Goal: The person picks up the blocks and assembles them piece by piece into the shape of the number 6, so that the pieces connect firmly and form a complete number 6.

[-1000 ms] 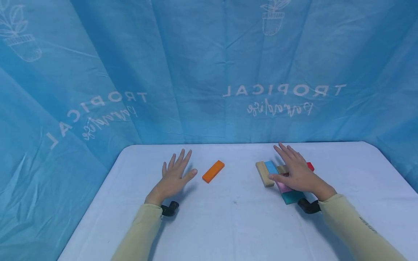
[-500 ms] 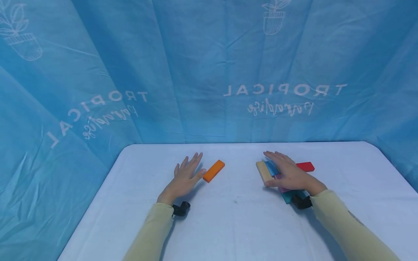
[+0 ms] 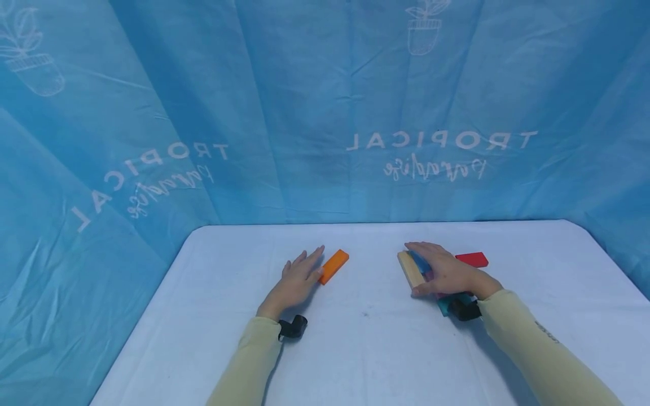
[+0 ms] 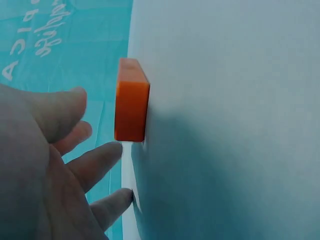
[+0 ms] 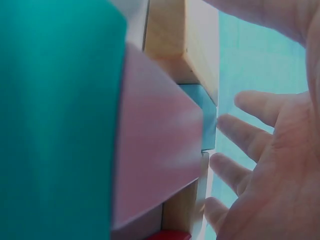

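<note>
An orange wooden block point(image 3: 336, 265) lies slantwise on the white table. My left hand point(image 3: 293, 286) is just left of it, fingers apart and loosely bent; in the left wrist view the block point(image 4: 132, 107) stands beyond the fingertips, not gripped. Over a cluster of coloured blocks hovers my right hand point(image 3: 449, 273), its thumb by the near end of a plain wood block point(image 3: 409, 269) and its fingers reaching over a blue block point(image 3: 418, 261). A pink block point(image 5: 157, 140) and a teal block point(image 5: 55, 125) sit below the palm. The hand covers part of the cluster.
A red block point(image 3: 473, 259) lies at the cluster's right side. White cloth covers the table point(image 3: 365, 349). A blue curtain point(image 3: 315, 113) with white lettering hangs behind the table's far edge and along the left.
My left hand has moved right and lower, up to the orange block. The right hand has shifted left and down over the cluster, uncovering the red block. The blocks have stayed put.
</note>
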Tool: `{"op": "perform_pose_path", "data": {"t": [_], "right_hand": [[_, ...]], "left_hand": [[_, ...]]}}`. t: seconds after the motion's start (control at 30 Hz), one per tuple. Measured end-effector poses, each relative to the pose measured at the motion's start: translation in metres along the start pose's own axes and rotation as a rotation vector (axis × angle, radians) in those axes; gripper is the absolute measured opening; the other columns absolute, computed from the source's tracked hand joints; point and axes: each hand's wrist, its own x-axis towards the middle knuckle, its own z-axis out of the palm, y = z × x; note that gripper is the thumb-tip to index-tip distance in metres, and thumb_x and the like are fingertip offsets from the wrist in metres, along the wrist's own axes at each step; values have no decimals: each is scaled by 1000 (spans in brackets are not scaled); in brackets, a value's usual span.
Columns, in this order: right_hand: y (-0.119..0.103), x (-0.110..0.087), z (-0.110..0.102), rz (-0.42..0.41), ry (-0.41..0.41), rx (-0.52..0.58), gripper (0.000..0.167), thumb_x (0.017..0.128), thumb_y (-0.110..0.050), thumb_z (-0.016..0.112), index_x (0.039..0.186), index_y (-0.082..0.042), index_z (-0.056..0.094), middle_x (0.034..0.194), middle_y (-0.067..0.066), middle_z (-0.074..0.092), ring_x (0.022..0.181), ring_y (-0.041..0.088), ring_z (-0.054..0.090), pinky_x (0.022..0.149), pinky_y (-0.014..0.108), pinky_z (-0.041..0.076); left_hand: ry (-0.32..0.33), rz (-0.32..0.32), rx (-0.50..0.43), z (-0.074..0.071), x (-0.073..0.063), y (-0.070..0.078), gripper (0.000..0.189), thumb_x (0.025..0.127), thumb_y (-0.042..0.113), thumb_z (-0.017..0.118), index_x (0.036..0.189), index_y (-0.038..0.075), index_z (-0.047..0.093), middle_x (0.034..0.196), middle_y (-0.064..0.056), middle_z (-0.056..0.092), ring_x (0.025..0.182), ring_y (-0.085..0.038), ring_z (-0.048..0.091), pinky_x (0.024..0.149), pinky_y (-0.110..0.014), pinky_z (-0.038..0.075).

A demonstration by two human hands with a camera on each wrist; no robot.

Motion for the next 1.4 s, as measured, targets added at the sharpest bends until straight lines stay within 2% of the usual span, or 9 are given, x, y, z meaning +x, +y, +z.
{"op": "perform_pose_path", "data": {"t": [0.13, 0.43, 0.7, 0.87, 1.0, 1.2, 1.4], "right_hand": [[-1, -1, 0, -10, -9, -9, 107, 73, -43, 87, 157, -7, 29, 154, 22, 35, 141, 45, 28, 105, 70, 36], [2, 0, -1, -22, -23, -31, 106, 73, -42, 87, 155, -6, 32, 154, 22, 35, 141, 46, 28, 104, 69, 37], [2, 4, -3, -45, -38, -42, 102, 72, -37, 89, 153, -4, 35, 151, 21, 39, 137, 43, 33, 99, 62, 47], [3, 5, -4, -49, -39, -28, 100, 74, -37, 88, 153, -4, 36, 151, 22, 38, 136, 43, 33, 100, 61, 46], [4, 5, -3, -13, -41, 11, 102, 74, -38, 89, 154, -7, 35, 152, 20, 37, 135, 40, 35, 100, 59, 47], [5, 6, -1, -8, -17, 29, 100, 75, -43, 87, 154, -11, 35, 151, 18, 37, 133, 37, 38, 101, 61, 45], [0, 5, -2, -1, 23, 29, 99, 74, -44, 87, 154, -13, 36, 152, 17, 38, 132, 37, 39, 99, 61, 47]], "left_hand": [[-1, -12, 26, 3, 0, 3, 54, 108, 32, 45, 159, 20, 33, 161, -5, 36, 152, -37, 17, 119, -65, 2], [-3, 8, 66, 2, -2, 5, 49, 108, 24, 47, 156, 20, 41, 156, -6, 44, 151, -40, 19, 117, -68, 4], [-3, 18, 115, 4, -2, 5, 48, 107, 21, 49, 155, 18, 43, 156, -5, 43, 151, -40, 20, 117, -68, 6], [-7, 1, 129, 4, -3, 6, 48, 108, 22, 49, 155, 18, 43, 157, -3, 42, 151, -38, 18, 118, -66, 5], [-10, -17, 130, 4, -3, 7, 48, 108, 23, 49, 155, 20, 42, 158, -1, 41, 152, -37, 17, 119, -65, 4], [-7, -23, 139, 4, -3, 7, 48, 108, 24, 49, 155, 22, 42, 158, -1, 41, 152, -37, 18, 119, -65, 5], [-8, -2, 126, 4, -4, 8, 47, 107, 22, 50, 154, 20, 44, 157, -3, 42, 151, -38, 19, 119, -66, 5]]}}
